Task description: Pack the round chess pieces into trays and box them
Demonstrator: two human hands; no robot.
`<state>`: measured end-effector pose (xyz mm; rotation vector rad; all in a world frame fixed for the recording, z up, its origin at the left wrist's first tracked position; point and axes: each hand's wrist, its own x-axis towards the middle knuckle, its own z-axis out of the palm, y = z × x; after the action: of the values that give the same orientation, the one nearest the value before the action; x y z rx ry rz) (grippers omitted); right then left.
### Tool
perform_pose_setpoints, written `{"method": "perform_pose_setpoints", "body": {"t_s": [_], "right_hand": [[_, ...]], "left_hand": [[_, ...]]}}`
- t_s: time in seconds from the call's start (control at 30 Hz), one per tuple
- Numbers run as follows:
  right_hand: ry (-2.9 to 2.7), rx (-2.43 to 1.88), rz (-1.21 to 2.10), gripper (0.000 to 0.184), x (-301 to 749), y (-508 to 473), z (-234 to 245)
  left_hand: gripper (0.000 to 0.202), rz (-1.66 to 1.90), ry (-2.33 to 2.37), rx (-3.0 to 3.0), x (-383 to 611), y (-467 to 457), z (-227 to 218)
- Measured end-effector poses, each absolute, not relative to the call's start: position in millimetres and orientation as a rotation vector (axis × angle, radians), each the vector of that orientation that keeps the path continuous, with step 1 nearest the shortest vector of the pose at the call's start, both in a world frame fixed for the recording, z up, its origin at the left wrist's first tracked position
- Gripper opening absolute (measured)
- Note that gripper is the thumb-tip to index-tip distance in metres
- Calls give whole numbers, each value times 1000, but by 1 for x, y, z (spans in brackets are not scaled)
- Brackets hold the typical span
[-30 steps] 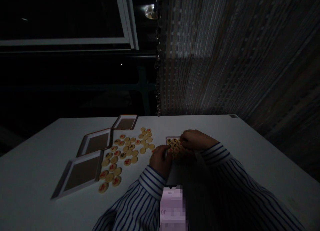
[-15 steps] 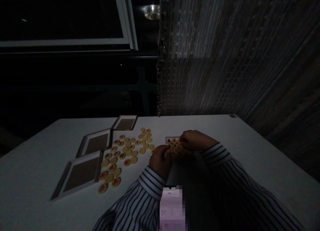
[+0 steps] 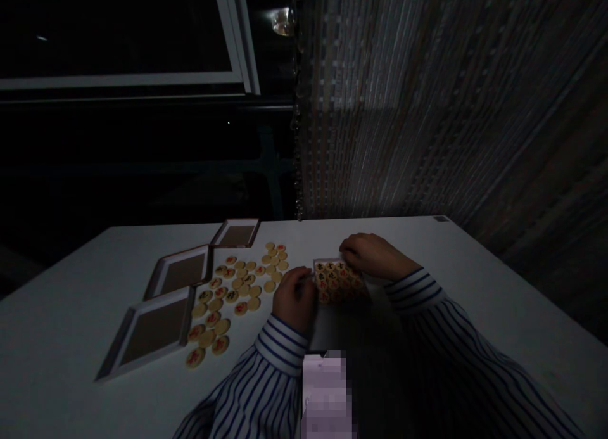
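Observation:
Round Chinese chess pieces [image 3: 332, 277], with black and red characters, lie packed in rows in a small shallow box [image 3: 325, 260] in front of me. My left hand [image 3: 295, 298] is closed beside the box's left edge, fingertips curled by its far left corner. At the far right corner rests my right hand [image 3: 377, 256], its fingers bent together and pointing left. Whatever either hand pinches is hidden. More loose Chinese chess pieces [image 3: 244, 290] are scattered left of my left hand, some face up, some blank side up. Shadow darkens the box's near side.
Three shallow, vacant box parts [image 3: 133, 305] lie in a slanting row on the left of the white table [image 3: 479, 299]. A lit phone [image 3: 325, 394] is at the near edge. Behind the table hang a bead curtain [image 3: 380, 109] and a dark window [image 3: 240, 40].
Both hands have drawn back from over the pieces to the box's sides, the left toward the left, the right slightly away. More of the packed rows now shows.

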<state>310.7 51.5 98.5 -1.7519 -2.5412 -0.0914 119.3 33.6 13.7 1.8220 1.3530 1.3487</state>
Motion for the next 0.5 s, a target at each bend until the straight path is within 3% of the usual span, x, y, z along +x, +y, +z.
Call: {"method": "perform_pose_setpoints", "body": {"t_s": [0.5], "right_hand": [[-2665, -1789, 128, 32, 317, 52, 89]], "left_hand": [[26, 1470, 1503, 1580, 93, 46, 28]]}}
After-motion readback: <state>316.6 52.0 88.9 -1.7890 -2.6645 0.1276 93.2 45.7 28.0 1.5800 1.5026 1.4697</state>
